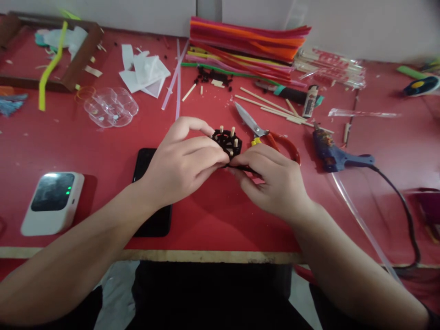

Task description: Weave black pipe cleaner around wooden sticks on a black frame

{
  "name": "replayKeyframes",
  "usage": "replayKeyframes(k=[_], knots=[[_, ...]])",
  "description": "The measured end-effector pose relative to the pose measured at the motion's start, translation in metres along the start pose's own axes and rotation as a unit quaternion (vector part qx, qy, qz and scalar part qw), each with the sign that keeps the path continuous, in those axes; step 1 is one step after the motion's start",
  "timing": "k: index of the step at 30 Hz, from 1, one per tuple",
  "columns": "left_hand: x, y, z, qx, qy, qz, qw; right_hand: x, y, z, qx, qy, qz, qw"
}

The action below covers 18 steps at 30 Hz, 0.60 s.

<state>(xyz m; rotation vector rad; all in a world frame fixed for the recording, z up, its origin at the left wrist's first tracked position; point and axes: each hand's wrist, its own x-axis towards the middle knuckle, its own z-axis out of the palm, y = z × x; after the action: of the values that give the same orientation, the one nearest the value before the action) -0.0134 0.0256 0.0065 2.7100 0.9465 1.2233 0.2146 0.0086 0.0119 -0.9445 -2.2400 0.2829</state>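
Above the red table I hold a black wheel-like frame [228,143] with several short pale wooden pegs standing up from its rim. The thumb and fingers of my left hand [185,160] grip its left and near edge. My right hand [271,178] pinches a dark strip [248,169] at the frame's near right edge, and both sets of fingertips almost meet there. Whether the strip is joined to the frame is hidden by my fingers. Just beyond my right hand lie scissors [256,124] with orange-red handles.
A dark phone [154,222] lies under my left wrist, with a white device [53,201] farther left. At right rests a blue glue gun [335,153] with its cord. Behind are bundled pipe cleaners [247,39], wooden sticks [271,105] and a clear plastic palette [112,107].
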Motion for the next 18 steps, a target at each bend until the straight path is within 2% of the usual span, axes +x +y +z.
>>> replayKeyframes(k=[3,8,15,18], knots=[[0.0017,-0.0028,-0.0004,0.005,-0.013,0.009,1.000,-0.0011,-0.0017,0.0019,0.022,-0.010,0.021,0.999],[0.0030,-0.0052,-0.0048,-0.020,-0.064,0.004,0.998,0.0019,-0.0063,0.0015,0.086,-0.030,0.095,0.991],[0.0024,-0.0049,-0.0043,-0.044,-0.063,0.007,0.997,0.0030,-0.0039,0.0030,0.210,-0.036,0.185,0.959],[0.0029,-0.0041,-0.0035,-0.049,-0.068,-0.001,0.996,0.0017,-0.0015,0.0029,0.215,-0.026,0.196,0.956]])
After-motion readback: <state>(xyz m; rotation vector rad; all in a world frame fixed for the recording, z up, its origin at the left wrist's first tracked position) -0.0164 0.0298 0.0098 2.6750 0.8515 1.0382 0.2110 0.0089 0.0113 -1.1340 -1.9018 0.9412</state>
